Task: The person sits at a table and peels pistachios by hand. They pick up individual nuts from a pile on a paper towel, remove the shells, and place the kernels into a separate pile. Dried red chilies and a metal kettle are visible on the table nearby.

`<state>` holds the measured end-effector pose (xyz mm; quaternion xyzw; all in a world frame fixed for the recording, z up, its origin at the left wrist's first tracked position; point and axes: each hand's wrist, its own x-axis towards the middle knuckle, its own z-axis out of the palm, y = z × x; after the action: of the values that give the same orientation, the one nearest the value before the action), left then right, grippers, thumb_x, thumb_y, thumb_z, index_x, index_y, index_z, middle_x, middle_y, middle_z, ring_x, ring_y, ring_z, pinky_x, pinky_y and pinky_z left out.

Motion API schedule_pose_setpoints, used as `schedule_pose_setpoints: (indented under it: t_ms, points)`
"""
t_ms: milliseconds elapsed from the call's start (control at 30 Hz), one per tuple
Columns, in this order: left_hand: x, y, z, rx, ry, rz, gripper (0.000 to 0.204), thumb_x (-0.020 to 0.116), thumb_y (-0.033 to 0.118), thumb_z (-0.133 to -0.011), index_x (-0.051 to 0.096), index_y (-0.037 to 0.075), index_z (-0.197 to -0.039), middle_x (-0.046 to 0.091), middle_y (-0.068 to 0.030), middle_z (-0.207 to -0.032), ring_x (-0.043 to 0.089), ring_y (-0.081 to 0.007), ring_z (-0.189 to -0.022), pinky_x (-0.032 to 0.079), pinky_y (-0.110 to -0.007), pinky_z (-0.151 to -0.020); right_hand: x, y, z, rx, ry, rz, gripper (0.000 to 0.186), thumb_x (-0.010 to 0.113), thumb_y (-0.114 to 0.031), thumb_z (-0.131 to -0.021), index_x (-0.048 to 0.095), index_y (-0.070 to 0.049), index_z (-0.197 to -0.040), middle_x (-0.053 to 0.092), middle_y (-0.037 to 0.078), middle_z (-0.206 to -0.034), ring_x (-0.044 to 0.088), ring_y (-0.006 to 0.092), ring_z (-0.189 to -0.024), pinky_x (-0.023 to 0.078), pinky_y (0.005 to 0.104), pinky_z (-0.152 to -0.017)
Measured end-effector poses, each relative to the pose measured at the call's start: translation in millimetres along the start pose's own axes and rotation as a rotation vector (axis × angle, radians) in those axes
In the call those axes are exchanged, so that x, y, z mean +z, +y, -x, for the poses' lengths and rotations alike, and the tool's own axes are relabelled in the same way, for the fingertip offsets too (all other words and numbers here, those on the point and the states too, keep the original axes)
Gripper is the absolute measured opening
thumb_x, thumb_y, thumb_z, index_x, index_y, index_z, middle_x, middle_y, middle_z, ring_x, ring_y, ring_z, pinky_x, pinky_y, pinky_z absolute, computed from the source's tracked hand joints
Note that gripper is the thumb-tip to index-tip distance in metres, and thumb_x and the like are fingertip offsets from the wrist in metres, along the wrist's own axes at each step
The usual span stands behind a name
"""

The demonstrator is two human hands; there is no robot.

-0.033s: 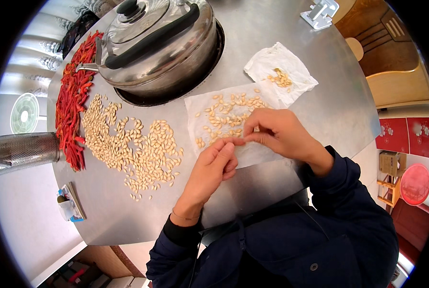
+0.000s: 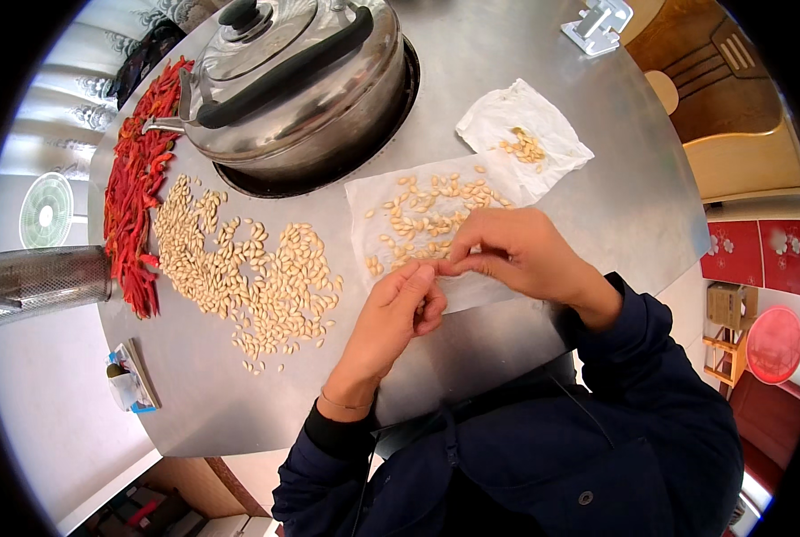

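My left hand (image 2: 391, 318) has its fingers curled, with the index finger reaching over to my right hand (image 2: 521, 255). My right hand's thumb and index are pinched at that fingertip; anything between them is too small or hidden to make out. Both hands are over a thin white paper sheet (image 2: 364, 206) with pale oval seeds (image 2: 413, 201) scattered on it. A crumpled white paper (image 2: 561, 139) behind it bears a small pile of seeds (image 2: 525, 148). A large spread of similar seeds (image 2: 248, 273) lies to the left of my hands on the steel table (image 2: 641, 197).
A large steel kettle (image 2: 292, 116) stands at the back over a dark recessed ring. Red chilies (image 2: 136, 206) line the left edge, beside a mesh cylinder (image 2: 42, 282). A white stand (image 2: 597, 25) is at the back right, a small item (image 2: 131, 376) at lower left. Wooden chairs (image 2: 731, 161) stand to the right.
My right hand has shifted slightly left and down, and my left hand's fingertips have moved a little with it. The seeds and papers look the same.
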<state>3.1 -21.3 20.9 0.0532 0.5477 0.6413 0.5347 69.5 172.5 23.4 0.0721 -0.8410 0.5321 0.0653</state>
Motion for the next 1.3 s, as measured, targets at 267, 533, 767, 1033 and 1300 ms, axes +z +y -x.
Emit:
schedule_pose_setpoints:
  t_ms: [267, 533, 767, 1033, 1300]
  points:
    - [-9.0, -3.3, -2.4, 0.003, -0.077, 0.101, 0.038, 0.034, 0.028, -0.102, 0.059, 0.000, -0.101, 0.056, -0.0056, -0.076, 0.042, -0.0104, -0.060, 0.033, -0.022, -0.055, 12.4, 4.5, -4.6, -0.258, 0.064, -0.071, 0.015, 0.065, 0.000, -0.081, 0.068, -0.004, -0.095, 0.063, 0.008, -0.087, 0.061, 0.0227, -0.071, 0.048, 0.0305, -0.062]
    - [-26.7, 13.3, 32.9, 0.449, 0.391, -0.127, 0.024, 0.040, 0.011, -0.101, 0.057, -0.001, -0.112, 0.061, -0.0060, -0.090, 0.059, -0.0128, -0.080, 0.047, -0.023, -0.072, 3.9, 4.6, -2.9, -0.003, 0.192, 0.071, 0.012, 0.065, 0.001, -0.083, 0.067, -0.002, -0.094, 0.061, 0.006, -0.081, 0.053, 0.0120, -0.061, 0.041, 0.0229, -0.055]
    - [-48.4, -3.8, 53.4, 0.678, 0.692, -0.526, 0.026, 0.040, 0.010, -0.101, 0.057, -0.001, -0.118, 0.066, -0.0081, -0.103, 0.057, -0.0108, -0.096, 0.041, -0.023, -0.089, -0.3, 5.0, -2.8, -0.019, 0.266, 0.063, 0.011, 0.065, 0.000, -0.085, 0.066, -0.001, -0.095, 0.060, 0.005, -0.077, 0.050, 0.0113, -0.058, 0.040, 0.0235, -0.054]
    - [-31.3, -6.4, 47.1, 0.725, 0.787, -0.830, 0.031, 0.046, 0.010, -0.098, 0.054, -0.003, -0.125, 0.061, -0.0184, -0.118, 0.056, -0.0268, -0.116, 0.040, -0.036, -0.100, -31.6, 23.1, 1.0, 0.017, 0.415, 0.127, 0.010, 0.064, -0.003, -0.086, 0.066, -0.002, -0.096, 0.061, 0.005, -0.077, 0.050, 0.0105, -0.058, 0.040, 0.0229, -0.053]
    - [23.3, -13.7, -23.2, 0.726, 0.407, -1.422, 0.071, 0.062, 0.025, -0.087, 0.029, -0.007, -0.141, 0.030, -0.0242, -0.148, 0.025, -0.0375, -0.140, 0.024, -0.046, -0.111, -32.3, 28.7, 5.8, -0.074, 0.283, 0.286, 0.013, 0.067, -0.003, -0.080, 0.064, -0.005, -0.093, 0.060, 0.008, -0.079, 0.058, 0.0208, -0.063, 0.046, 0.0299, -0.056]
